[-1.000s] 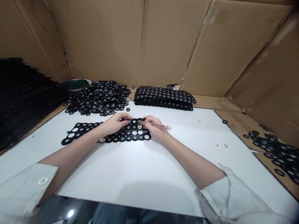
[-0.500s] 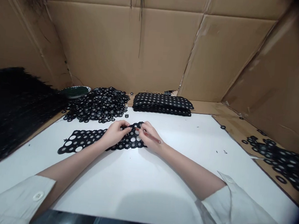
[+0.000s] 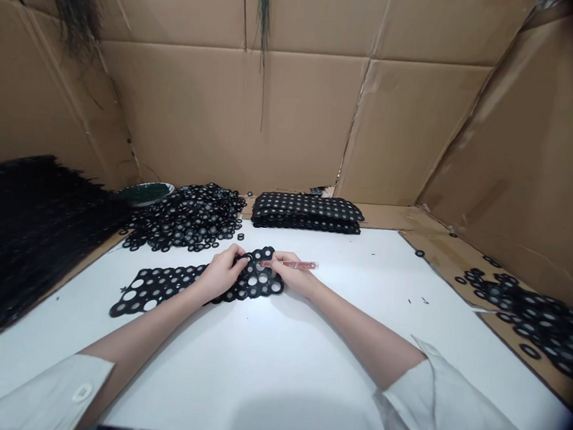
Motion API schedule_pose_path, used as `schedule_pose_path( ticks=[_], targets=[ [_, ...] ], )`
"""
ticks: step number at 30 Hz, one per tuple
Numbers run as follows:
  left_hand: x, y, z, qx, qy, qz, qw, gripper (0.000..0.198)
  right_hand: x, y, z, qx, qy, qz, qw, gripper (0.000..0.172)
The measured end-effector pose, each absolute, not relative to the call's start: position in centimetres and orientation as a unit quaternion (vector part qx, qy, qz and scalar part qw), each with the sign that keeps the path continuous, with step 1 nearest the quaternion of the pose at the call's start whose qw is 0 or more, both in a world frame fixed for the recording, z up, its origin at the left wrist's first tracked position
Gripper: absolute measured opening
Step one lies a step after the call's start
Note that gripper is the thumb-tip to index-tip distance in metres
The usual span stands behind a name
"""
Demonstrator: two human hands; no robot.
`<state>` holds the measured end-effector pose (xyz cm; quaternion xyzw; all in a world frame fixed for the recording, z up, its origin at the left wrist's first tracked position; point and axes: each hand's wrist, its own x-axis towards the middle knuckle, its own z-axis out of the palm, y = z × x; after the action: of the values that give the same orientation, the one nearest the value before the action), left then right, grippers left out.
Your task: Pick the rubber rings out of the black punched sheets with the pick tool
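Observation:
A black mat of joined rings (image 3: 160, 283) lies slantwise on the white board, its right end lifted slightly. My left hand (image 3: 222, 273) is closed on the mat's upper edge, thumb and fingers pinching it. Close by on the right, my right hand (image 3: 294, 274) is closed round a slim, reddish see-through tool (image 3: 302, 265). The tool's front end points left at the rings beside my left fingertips. Its exact kind and its tip are too small to make out.
Behind my left hand is a heap of loose black rings (image 3: 186, 216), with a bowl of dark green bits (image 3: 145, 192) beyond. Finished-looking ring mats (image 3: 307, 210) are stacked at the back. Dark bristly strands (image 3: 23, 239) fill the left side; more rings (image 3: 534, 307) lie at right.
The view has tilted up a little, so everything sits lower. My right hand has turned, and the tool now lies nearly level instead of sloping down to the right. My left hand keeps its grip.

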<state>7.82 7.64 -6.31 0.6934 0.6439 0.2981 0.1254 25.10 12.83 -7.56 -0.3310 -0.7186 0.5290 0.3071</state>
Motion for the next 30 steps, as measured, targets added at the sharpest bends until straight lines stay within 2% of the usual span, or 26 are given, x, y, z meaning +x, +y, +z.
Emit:
schedule_pose_path(
  ticks=[5,9,16,19,22,27,30],
  targets=[
    [6.8,8.0,-6.2,0.693,0.632,0.301,0.173,0.023,24.9,13.1,-8.0,-0.309,-0.705,0.569,0.291,0.015],
    [6.6,8.1,-5.9,0.702,0.627,0.257,0.22,0.026,24.8,13.0,-8.2,-0.308,-0.717,0.557,0.284,0.014],
    [6.8,8.2,-6.3,0.67,0.621,0.286,0.289,0.023,24.9,12.7,-8.2,-0.28,-0.814,0.408,0.304,0.017],
    [7.2,7.9,-6.7,0.656,0.643,0.294,0.264,0.022,24.3,12.5,-8.6,-0.278,-0.844,0.337,0.309,0.021],
    [7.8,7.3,-6.5,0.643,0.675,0.281,0.23,0.022,23.7,12.2,-9.0,-0.297,-0.839,0.318,0.327,0.022],
    [7.7,7.2,-5.7,0.684,0.634,0.264,0.246,0.021,23.6,12.1,-8.7,-0.309,-0.812,0.342,0.358,0.021],
    [7.1,7.5,-5.5,0.711,0.637,0.24,0.178,0.018,24.3,12.5,-8.3,-0.31,-0.764,0.465,0.322,0.019]
  ],
)
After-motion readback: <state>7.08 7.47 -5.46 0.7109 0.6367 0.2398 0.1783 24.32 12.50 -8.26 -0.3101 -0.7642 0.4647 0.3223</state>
